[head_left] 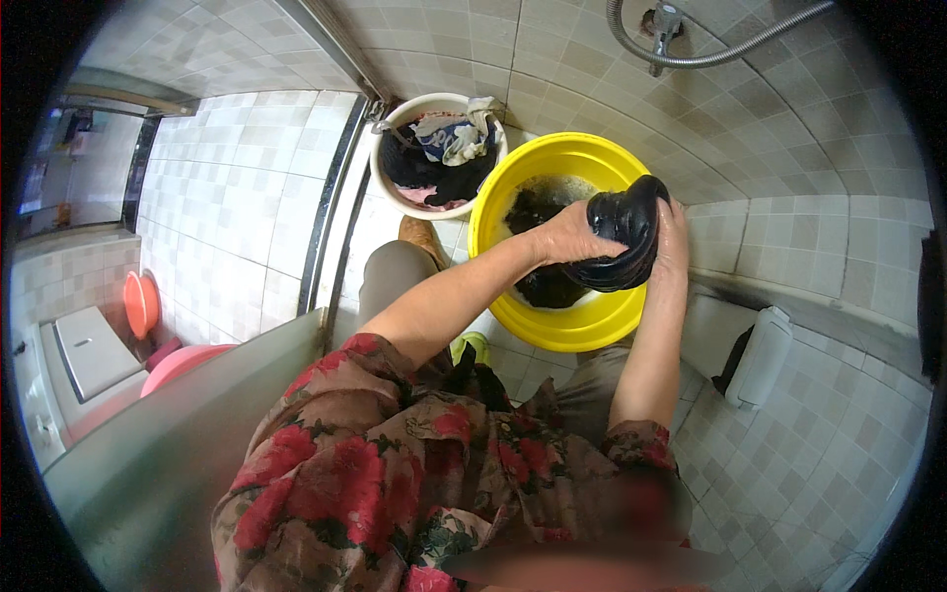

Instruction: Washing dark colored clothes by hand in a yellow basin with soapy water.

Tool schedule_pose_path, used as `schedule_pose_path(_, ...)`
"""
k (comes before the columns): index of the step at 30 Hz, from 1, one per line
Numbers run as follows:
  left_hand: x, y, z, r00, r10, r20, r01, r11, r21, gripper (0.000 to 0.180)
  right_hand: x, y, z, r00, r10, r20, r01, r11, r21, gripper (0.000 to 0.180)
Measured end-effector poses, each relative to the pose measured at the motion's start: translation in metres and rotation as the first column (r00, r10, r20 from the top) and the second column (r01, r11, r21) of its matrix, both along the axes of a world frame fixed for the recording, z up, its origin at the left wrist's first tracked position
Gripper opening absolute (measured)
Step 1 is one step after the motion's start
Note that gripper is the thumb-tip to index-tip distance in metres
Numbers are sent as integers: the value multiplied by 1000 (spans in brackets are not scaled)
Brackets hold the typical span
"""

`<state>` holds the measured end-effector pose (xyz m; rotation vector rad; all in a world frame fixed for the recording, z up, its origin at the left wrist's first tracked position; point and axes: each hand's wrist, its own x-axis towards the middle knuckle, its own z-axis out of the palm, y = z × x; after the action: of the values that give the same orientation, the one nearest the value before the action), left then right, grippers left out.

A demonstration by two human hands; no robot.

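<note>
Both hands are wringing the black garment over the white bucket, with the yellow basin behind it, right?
Not quite. In the head view the left hand and right hand hold the black garment over the yellow basin; the white bucket stands behind it.

Up and to the left of the grip stands a white bucket (387, 178) heaped with mixed clothes. A metal shower hose (720, 57) curves along the tiled wall above. Down to the right lies a white bottle (758, 357) on the tiled floor (819, 464). Far left sits an orange basin (140, 302).
</note>
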<state>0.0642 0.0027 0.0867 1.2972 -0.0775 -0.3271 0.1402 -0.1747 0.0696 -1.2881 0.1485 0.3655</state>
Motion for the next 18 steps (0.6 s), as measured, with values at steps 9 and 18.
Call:
schedule_pose_path(9, -18, -4, -41, 981, -173, 93, 37, 629, 777, 41, -6, 22, -36, 934, 358, 7, -187, 504, -843, 42)
schedule_pose_path(18, -37, -8, -47, 973, -229, -30, 131, 438, 890, 33, -20, 45, -50, 865, 486, -126, -183, 71, -980, 40)
